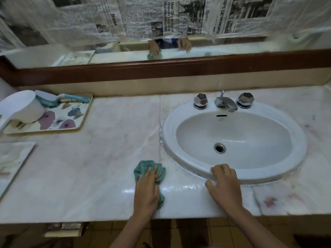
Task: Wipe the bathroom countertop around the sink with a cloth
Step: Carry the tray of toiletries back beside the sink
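Bathroom bench of pale, pink-veined marble (98,158), seen from above, beneath a wood-framed mirror (125,56) largely covered with sheets of newspaper (161,15); white oval ceramic sink (168,133) set into the right half of the bench, with a metal faucet (225,103) between two faceted chrome knobs (200,101) at its far rim. Crumpled teal cloth (143,167) lying on the bench near the front edge, just left of the sink's near-left curve and apart from it; left hand (146,188) palm-down on the cloth, fingers curled into the bunched fabric and gripping it. Right hand (223,183) holding nothing, bent fingers resting over the near rim of the sink, thumb spread on the bench; a wet sheen (179,187) on the marble between the two hands. Floral rectangular tray (71,120) at the far left corner, carrying a white plastic scoop (23,106) and a blue-handled brush (53,100).
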### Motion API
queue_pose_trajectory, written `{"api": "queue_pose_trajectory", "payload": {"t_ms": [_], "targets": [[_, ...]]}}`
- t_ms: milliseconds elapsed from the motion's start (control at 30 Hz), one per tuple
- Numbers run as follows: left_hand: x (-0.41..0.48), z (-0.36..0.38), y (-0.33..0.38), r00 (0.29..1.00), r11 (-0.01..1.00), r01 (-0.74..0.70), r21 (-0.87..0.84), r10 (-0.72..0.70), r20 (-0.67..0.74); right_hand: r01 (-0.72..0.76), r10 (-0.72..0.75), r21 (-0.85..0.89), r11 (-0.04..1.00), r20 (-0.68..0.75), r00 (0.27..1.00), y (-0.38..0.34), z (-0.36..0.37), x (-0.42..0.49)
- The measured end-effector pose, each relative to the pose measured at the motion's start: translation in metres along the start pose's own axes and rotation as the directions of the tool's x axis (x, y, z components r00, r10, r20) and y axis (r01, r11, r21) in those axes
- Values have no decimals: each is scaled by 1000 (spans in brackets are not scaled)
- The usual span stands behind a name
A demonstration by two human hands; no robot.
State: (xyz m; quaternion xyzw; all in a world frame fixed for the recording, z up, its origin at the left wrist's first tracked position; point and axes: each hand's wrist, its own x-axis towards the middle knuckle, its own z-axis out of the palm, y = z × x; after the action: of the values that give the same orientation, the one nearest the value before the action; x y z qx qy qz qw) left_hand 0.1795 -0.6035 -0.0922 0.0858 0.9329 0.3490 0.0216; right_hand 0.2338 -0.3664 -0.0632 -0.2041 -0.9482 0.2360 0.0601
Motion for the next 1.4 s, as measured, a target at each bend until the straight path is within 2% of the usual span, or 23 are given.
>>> {"api": "queue_pose_trajectory", "payload": {"t_ms": [100, 200, 233, 300, 367, 433, 467, 500, 567, 600, 633, 700, 800, 867, 967, 1067, 1167, 1267, 1400], "targets": [[-4, -13, 16, 984, 931, 169, -323, -179, -2, -25, 23, 199, 980, 17, 1000, -19, -7, -7], [-4, -19, 36, 938, 781, 309, -543, -344, 39, -83, 10, 451, 889, 162, 987, -46, -8, -15], [-4, -18, 43, 927, 732, 333, -594, -370, 64, -167, 37, 514, 841, 253, 967, -55, -8, -15], [-3, -15, 56, 912, 635, 360, -683, -395, 114, -402, 116, 561, 724, 475, 872, -71, -11, -11], [-2, -12, 69, 913, 566, 366, -739, -372, 167, -627, 163, 542, 559, 670, 724, -79, -16, -8], [-2, -8, 86, 925, 530, 354, -770, -319, 206, -757, 74, 510, 407, 808, 585, -84, -23, -7], [-2, -5, 95, 934, 528, 342, -778, -279, 222, -808, -2, 511, 293, 846, 534, -86, -26, -7], [-2, -4, 105, 945, 540, 322, -777, -233, 230, -857, -71, 499, 127, 866, 494, -89, -30, -7], [-2, 0, 115, 962, 575, 273, -771, -151, 228, -877, -185, 404, -259, 871, 456, -93, -34, -4], [-2, -2, 117, 966, 583, 256, -771, -116, 233, -856, -199, 386, -344, 861, 468, -95, -37, -2], [-3, -7, 117, 969, 595, 234, -769, -80, 233, -841, -211, 402, -362, 843, 494, -95, -36, 1], [-6, -21, 110, 984, 646, 150, -749, -25, 175, -851, -252, 437, -290, 823, 508, -92, -30, 6], [-15, -42, 85, 995, 756, 30, -654, -88, -56, -885, -236, 462, -62, 855, 463, -98, -17, 16], [-22, -55, 56, 962, 820, 66, -569, -203, -181, -893, -185, 436, 115, 892, 412, -107, -3, 26], [-35, -78, -8, 863, 852, 212, -479, -393, -317, -870, -181, 387, 304, 921, 346, -140, 14, 37], [-52, -109, -77, 769, 837, 352, -418, -514, -381, -848, -140, 363, 385, 932, 335, -189, 36, 38], [-55, -144, -132, 715, 826, 374, -421, -546, -436, -827, -131, 392, 403, 919, 372, -240, 60, 35], [-43, -178, -176, 724, 863, 394, -317, -504, -472, -770, -130, 405, 493, 909, 395, -296, 84, 30], [-24, -217, -240, 787, 930, 358, -78, -346, -511, -656, -131, 373, 656, 912, 388, -374, 116, 31]]}}
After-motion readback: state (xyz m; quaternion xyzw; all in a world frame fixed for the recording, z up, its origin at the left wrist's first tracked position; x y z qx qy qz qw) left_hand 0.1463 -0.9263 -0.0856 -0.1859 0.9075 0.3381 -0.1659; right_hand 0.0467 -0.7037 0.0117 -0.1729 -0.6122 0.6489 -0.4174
